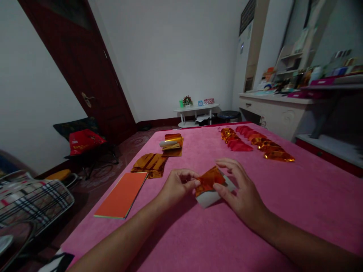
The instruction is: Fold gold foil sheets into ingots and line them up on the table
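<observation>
Just above the pink tablecloth (181,234), both hands hold a small sheet of shiny gold-orange foil paper (210,179) with a whitish part (209,199) showing along its lower and right sides. My left hand (179,186) pinches the left corner between thumb and fingers. On the right side, my right hand (241,189) grips the sheet, thumb on its front and the fingers curled over the upper edge. Left of the hands lies a fanned pile of gold foil sheets (150,165). Nearer me is a stack of orange paper (121,194).
A rolled gold foil piece (172,140) rests on foil sheets at the far left. Rows of folded red pieces (239,145) and gold folded pieces (276,153) lie at the far right. Beyond the table stand a white side table (195,108) and a cluttered dresser (272,107).
</observation>
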`<control>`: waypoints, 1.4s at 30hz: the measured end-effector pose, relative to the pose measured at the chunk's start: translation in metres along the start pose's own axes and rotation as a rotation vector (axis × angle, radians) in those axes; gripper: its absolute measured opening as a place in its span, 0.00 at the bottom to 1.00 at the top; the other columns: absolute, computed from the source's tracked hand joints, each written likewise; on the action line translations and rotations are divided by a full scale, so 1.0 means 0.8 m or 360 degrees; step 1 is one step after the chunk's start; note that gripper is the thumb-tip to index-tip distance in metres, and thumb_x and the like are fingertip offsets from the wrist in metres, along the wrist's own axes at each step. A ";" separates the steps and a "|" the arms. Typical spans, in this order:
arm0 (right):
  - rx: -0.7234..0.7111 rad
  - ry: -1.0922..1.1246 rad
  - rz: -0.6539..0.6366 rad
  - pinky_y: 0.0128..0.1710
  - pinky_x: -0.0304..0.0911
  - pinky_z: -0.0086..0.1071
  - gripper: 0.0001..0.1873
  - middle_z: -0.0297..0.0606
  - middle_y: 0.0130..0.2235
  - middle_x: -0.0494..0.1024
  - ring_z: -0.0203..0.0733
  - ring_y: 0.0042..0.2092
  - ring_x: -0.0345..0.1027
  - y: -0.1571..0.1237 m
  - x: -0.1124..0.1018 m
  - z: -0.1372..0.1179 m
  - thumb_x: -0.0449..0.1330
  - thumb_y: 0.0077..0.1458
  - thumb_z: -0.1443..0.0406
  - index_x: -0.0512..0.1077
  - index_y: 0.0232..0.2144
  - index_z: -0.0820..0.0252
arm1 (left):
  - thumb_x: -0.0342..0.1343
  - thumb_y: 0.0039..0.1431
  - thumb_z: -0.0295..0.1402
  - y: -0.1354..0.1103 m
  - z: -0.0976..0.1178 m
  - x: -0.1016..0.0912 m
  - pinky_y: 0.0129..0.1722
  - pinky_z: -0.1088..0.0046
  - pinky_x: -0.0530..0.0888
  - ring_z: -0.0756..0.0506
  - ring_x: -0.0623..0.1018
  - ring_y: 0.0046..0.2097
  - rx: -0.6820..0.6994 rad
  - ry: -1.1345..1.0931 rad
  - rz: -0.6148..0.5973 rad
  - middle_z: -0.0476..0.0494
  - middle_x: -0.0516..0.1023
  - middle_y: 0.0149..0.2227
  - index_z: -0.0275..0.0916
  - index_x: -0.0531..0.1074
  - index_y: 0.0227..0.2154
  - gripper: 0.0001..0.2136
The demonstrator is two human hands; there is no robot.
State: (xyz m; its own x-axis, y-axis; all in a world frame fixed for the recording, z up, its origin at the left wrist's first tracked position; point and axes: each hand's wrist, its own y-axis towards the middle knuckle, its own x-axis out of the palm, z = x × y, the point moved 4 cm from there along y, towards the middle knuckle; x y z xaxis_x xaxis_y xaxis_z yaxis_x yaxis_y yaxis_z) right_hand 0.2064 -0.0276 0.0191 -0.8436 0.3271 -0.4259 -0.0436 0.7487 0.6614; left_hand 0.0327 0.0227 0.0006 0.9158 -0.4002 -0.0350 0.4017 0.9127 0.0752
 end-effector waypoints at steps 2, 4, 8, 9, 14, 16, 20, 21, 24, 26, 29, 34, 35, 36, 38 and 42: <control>0.0371 0.0348 -0.0114 0.41 0.66 0.38 0.19 0.43 0.45 0.71 0.45 0.44 0.68 0.002 0.007 0.018 0.57 0.54 0.57 0.64 0.47 0.57 | 0.63 0.44 0.38 0.001 0.015 0.001 0.25 0.77 0.65 0.52 0.69 0.23 -0.0013 0.0108 -0.0036 0.44 0.74 0.22 0.30 0.76 0.27 0.13; 0.0655 0.0671 -0.0204 0.34 0.67 0.34 0.18 0.40 0.37 0.73 0.42 0.37 0.70 0.001 0.014 0.030 0.57 0.53 0.56 0.65 0.43 0.60 | 0.62 0.45 0.37 0.003 0.030 0.003 0.24 0.78 0.63 0.53 0.68 0.22 -0.0019 0.0262 -0.0099 0.45 0.73 0.22 0.30 0.77 0.27 0.12; 0.0808 0.0901 -0.0235 0.28 0.64 0.29 0.17 0.33 0.27 0.72 0.37 0.30 0.69 0.004 0.019 0.036 0.61 0.49 0.58 0.66 0.38 0.61 | 0.58 0.48 0.34 0.016 0.045 0.003 0.22 0.79 0.61 0.55 0.65 0.22 -0.0028 0.0590 -0.0313 0.47 0.72 0.21 0.30 0.77 0.27 0.10; 0.0818 0.0898 -0.0255 0.28 0.64 0.28 0.16 0.32 0.26 0.72 0.37 0.28 0.69 0.004 0.019 0.036 0.61 0.48 0.59 0.66 0.38 0.61 | 0.57 0.49 0.33 0.021 0.044 0.002 0.21 0.80 0.60 0.55 0.64 0.21 -0.0051 0.0654 -0.0351 0.48 0.71 0.20 0.30 0.76 0.26 0.09; 0.0946 0.0806 -0.0486 0.20 0.61 0.27 0.11 0.26 0.18 0.69 0.34 0.19 0.65 -0.001 0.029 0.037 0.57 0.48 0.62 0.65 0.35 0.60 | 0.56 0.49 0.31 0.053 0.024 -0.006 0.20 0.81 0.59 0.56 0.63 0.20 -0.0064 0.0861 -0.0398 0.50 0.69 0.19 0.30 0.75 0.24 0.08; 0.0965 0.0760 -0.0583 0.19 0.60 0.25 0.08 0.25 0.17 0.67 0.33 0.18 0.64 -0.004 0.034 0.037 0.56 0.48 0.64 0.65 0.33 0.60 | 0.56 0.47 0.30 0.065 0.014 -0.004 0.21 0.81 0.61 0.55 0.64 0.21 -0.0033 0.0811 -0.0415 0.49 0.70 0.20 0.30 0.74 0.23 0.06; 0.1061 0.0709 -0.0862 0.18 0.58 0.23 0.05 0.28 0.18 0.70 0.30 0.18 0.64 -0.014 0.044 0.034 0.54 0.47 0.68 0.66 0.30 0.62 | 0.60 0.44 0.30 0.082 -0.003 0.008 0.22 0.81 0.64 0.55 0.67 0.22 0.0021 0.0657 -0.0558 0.48 0.71 0.21 0.30 0.73 0.25 0.07; 0.1071 0.0696 -0.0927 0.18 0.58 0.23 0.05 0.29 0.18 0.70 0.30 0.18 0.64 -0.016 0.046 0.032 0.54 0.47 0.68 0.66 0.31 0.62 | 0.61 0.44 0.30 0.085 -0.007 0.012 0.22 0.81 0.64 0.55 0.68 0.22 0.0030 0.0634 -0.0606 0.48 0.71 0.22 0.30 0.72 0.25 0.08; 0.1027 0.0591 -0.1094 0.18 0.59 0.23 0.08 0.30 0.19 0.71 0.31 0.18 0.64 -0.017 0.045 0.027 0.54 0.49 0.66 0.68 0.34 0.63 | 0.60 0.44 0.29 0.090 -0.017 0.026 0.24 0.80 0.66 0.54 0.69 0.23 0.0055 0.0615 -0.0764 0.48 0.72 0.23 0.30 0.72 0.27 0.07; 0.0930 0.0461 -0.1186 0.17 0.57 0.24 0.10 0.31 0.19 0.71 0.32 0.17 0.63 -0.015 0.041 0.026 0.53 0.52 0.65 0.70 0.36 0.63 | 0.59 0.45 0.27 0.092 -0.022 0.035 0.25 0.80 0.68 0.54 0.70 0.25 0.0082 0.0619 -0.0881 0.47 0.73 0.25 0.30 0.73 0.28 0.06; 0.0541 0.0153 -0.1141 0.23 0.62 0.27 0.12 0.35 0.25 0.76 0.36 0.24 0.69 -0.004 0.028 0.029 0.52 0.54 0.66 0.75 0.34 0.60 | 0.56 0.46 0.23 0.093 -0.027 0.046 0.26 0.80 0.67 0.55 0.69 0.25 0.0157 0.0663 -0.1002 0.48 0.73 0.25 0.30 0.73 0.28 0.05; 0.0053 -0.0369 -0.0993 0.41 0.63 0.34 0.16 0.35 0.39 0.80 0.42 0.39 0.72 0.004 0.016 0.037 0.52 0.54 0.70 0.77 0.38 0.51 | 0.57 0.47 0.24 0.093 -0.028 0.049 0.29 0.79 0.68 0.52 0.71 0.28 0.0374 0.0875 -0.0917 0.47 0.74 0.25 0.31 0.75 0.27 0.04; 0.0018 -0.0427 -0.1007 0.40 0.63 0.34 0.17 0.34 0.39 0.80 0.41 0.38 0.72 0.003 0.017 0.037 0.51 0.54 0.70 0.77 0.39 0.50 | 0.59 0.46 0.25 0.092 -0.028 0.046 0.31 0.79 0.69 0.52 0.72 0.29 0.0430 0.0945 -0.0838 0.46 0.75 0.26 0.31 0.76 0.26 0.04; -0.0015 -0.0477 -0.1018 0.39 0.63 0.33 0.18 0.34 0.38 0.79 0.40 0.37 0.72 0.002 0.018 0.036 0.51 0.54 0.71 0.77 0.39 0.49 | 0.60 0.45 0.27 0.091 -0.028 0.042 0.32 0.78 0.69 0.51 0.73 0.30 0.0470 0.1018 -0.0739 0.46 0.75 0.26 0.32 0.76 0.26 0.04; -0.0076 -0.0570 -0.0985 0.37 0.63 0.32 0.18 0.35 0.36 0.78 0.39 0.36 0.70 0.000 0.019 0.030 0.51 0.53 0.71 0.77 0.38 0.50 | 0.63 0.44 0.31 0.087 -0.028 0.033 0.33 0.77 0.69 0.50 0.73 0.32 0.0497 0.1160 -0.0528 0.46 0.76 0.28 0.34 0.77 0.27 0.06; -0.0256 -0.0605 -0.0919 0.41 0.61 0.32 0.16 0.39 0.41 0.74 0.41 0.43 0.67 0.000 0.021 0.017 0.52 0.51 0.73 0.77 0.36 0.54 | 0.65 0.44 0.37 0.067 -0.022 0.016 0.37 0.74 0.69 0.47 0.73 0.36 0.0542 0.1424 -0.0221 0.45 0.76 0.31 0.38 0.77 0.29 0.10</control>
State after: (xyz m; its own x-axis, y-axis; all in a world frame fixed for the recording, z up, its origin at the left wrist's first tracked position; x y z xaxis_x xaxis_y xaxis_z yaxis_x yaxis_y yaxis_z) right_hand 0.1997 -0.0140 0.0033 -0.4176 0.1039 -0.9027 -0.5308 0.7784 0.3351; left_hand 0.0662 0.0683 -0.0132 0.5765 -0.1631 -0.8007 0.6145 0.7324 0.2933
